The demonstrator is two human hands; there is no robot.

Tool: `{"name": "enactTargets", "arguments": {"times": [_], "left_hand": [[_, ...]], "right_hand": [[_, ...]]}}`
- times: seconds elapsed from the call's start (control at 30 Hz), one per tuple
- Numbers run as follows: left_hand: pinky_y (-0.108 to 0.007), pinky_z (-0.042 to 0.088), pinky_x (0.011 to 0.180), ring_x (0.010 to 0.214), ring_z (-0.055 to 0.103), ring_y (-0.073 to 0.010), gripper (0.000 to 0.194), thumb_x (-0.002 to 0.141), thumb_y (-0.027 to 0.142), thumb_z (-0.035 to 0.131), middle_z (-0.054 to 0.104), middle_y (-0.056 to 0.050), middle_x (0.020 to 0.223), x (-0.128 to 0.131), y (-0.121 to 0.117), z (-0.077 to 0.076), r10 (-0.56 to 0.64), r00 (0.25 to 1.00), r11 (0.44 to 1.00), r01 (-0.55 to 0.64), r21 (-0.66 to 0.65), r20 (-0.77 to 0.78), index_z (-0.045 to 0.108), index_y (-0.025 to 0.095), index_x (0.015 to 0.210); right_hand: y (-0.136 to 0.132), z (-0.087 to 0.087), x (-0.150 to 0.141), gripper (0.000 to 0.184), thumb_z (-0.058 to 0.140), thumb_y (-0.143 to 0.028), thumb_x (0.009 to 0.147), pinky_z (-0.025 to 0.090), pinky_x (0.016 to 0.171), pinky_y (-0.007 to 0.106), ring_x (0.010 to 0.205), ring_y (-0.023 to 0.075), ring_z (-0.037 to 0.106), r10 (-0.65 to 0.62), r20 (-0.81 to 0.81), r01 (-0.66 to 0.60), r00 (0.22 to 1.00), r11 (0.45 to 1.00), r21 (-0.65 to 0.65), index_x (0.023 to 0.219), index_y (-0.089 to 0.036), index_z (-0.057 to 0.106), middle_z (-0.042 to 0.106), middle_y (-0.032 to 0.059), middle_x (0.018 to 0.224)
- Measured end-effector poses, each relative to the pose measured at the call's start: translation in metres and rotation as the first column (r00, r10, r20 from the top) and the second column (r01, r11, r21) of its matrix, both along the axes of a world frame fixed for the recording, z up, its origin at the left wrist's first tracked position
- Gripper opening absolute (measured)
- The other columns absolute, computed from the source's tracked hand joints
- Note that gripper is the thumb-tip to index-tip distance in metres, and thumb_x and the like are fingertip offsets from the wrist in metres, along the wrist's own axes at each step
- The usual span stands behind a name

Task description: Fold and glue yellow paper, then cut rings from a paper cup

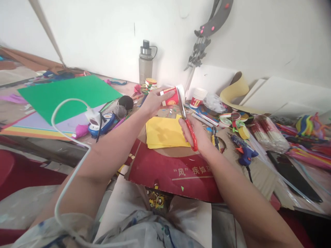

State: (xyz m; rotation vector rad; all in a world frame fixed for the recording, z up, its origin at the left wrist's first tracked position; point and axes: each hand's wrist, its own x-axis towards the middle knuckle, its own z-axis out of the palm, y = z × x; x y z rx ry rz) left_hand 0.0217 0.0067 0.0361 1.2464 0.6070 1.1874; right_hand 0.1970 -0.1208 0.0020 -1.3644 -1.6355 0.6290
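My left hand (pixel 153 102) is closed around a red and white paper cup (pixel 170 97), tipped on its side above the table. In my right hand (pixel 196 132) is a pair of scissors with red handles (pixel 191 135). The blades point up and lie against the cup near its white rim; whether they have cut into it I cannot tell. Yellow paper sheets (pixel 165 132) lie stacked below my hands on a red printed board (pixel 165 172). Behind, a second paper cup (pixel 198 97) stands upright.
A grey bottle (pixel 145 65) stands against the wall. Green paper (pixel 69 94) lies at left beside a blue and white device (pixel 102 124) with a white cable. To the right are a blue glue gun (pixel 245 153), a black phone-like slab (pixel 292 174) and coloured pipe cleaners (pixel 310 153).
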Motion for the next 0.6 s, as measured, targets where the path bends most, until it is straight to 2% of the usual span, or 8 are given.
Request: {"name": "enactTargets", "arguments": {"times": [0.17, 0.4, 0.6], "left_hand": [[-0.031, 0.069, 0.082, 0.099, 0.081, -0.0224, 0.045, 0.075, 0.041, 0.098, 0.083, -0.006, 0.109, 0.000, -0.001, 0.001, 0.024, 1.000, 0.999, -0.024, 0.027, 0.011, 0.081, 0.022, 0.111], [-0.032, 0.070, 0.075, 0.089, 0.079, -0.0210, 0.049, 0.073, 0.048, 0.099, 0.082, -0.009, 0.103, 0.006, -0.011, 0.000, -0.010, 1.000, 0.999, 0.010, -0.043, -0.001, 0.079, 0.018, 0.107], [-0.034, 0.070, 0.076, 0.084, 0.079, -0.0201, 0.050, 0.073, 0.048, 0.100, 0.082, -0.006, 0.098, 0.005, -0.012, 0.000, -0.013, 1.000, 0.998, 0.012, -0.062, -0.001, 0.080, 0.018, 0.107]], "right_hand": [[0.000, 0.003, 0.001, 0.053, 0.064, -0.075, 0.093, 0.036, 0.043, 0.027, 0.052, 0.0139, 0.041, -0.002, 0.007, 0.002, 1.000, 1.000, -0.015, 0.082, -0.029, 0.043, 0.043, -0.0058, 0.060], [-0.003, 0.006, -0.001, 0.051, 0.064, -0.074, 0.094, 0.033, 0.043, 0.028, 0.052, 0.0143, 0.041, -0.050, 0.005, 0.050, 0.999, 0.999, 0.010, 0.081, -0.029, 0.044, 0.043, -0.0049, 0.061], [-0.004, 0.015, 0.000, 0.052, 0.061, -0.073, 0.096, 0.034, 0.049, 0.031, 0.054, 0.0160, 0.044, -0.073, 0.102, 0.066, 0.992, 0.995, 0.072, 0.076, -0.028, 0.044, 0.047, -0.0022, 0.059]]}}
